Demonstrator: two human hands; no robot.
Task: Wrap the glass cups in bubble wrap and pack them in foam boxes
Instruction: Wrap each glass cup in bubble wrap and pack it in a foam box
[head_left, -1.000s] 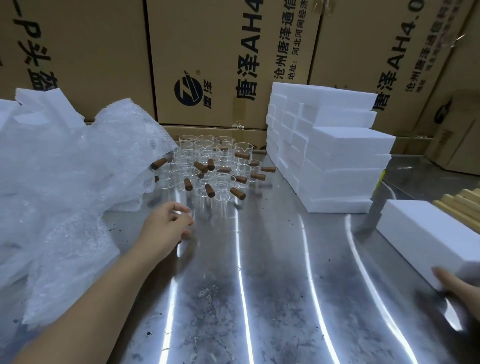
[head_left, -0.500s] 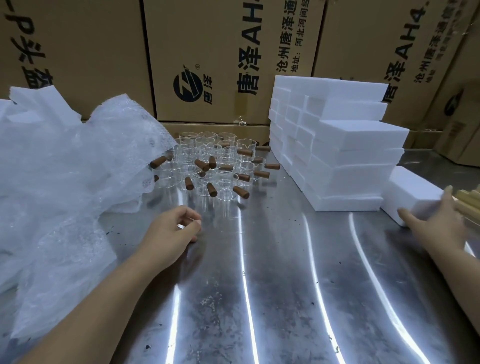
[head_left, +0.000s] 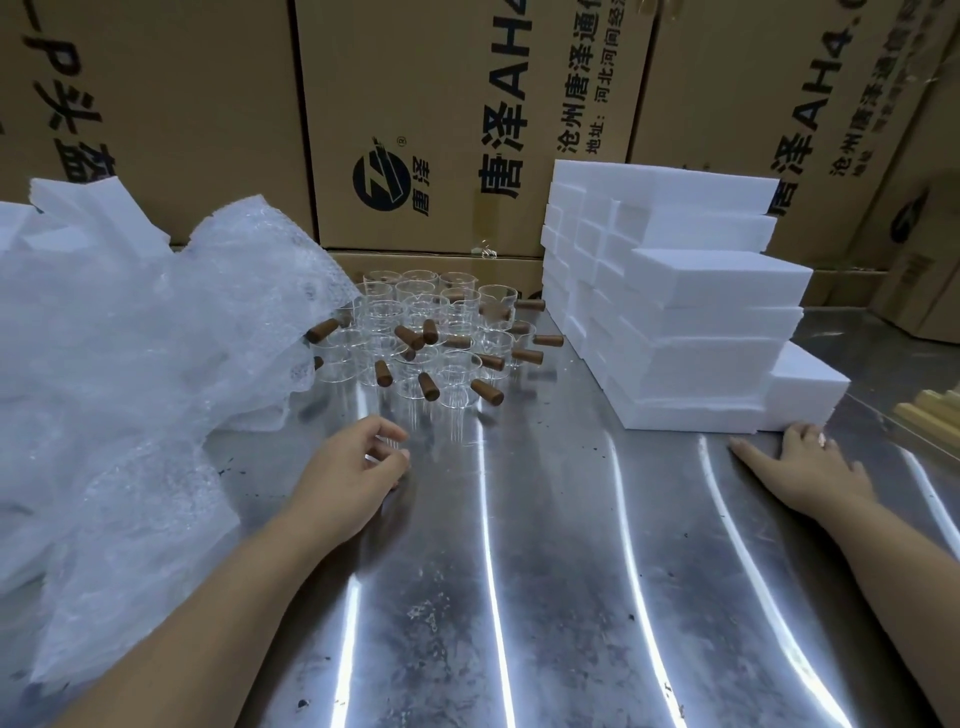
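Left hand (head_left: 358, 465) is curling loosely, grip unclear; flat right hand (head_left: 810, 467) is touching the foam box (head_left: 805, 395) at 2 o'clock; glass cups (head_left: 415, 312) are standing upright.

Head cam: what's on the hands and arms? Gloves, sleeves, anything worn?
No sleeves, gloves or watch visible; both arms are bare to the frame edge. The left hand shows a small silvery glint at a finger, possibly a ring. The right hand has a similar pale glint on one finger.
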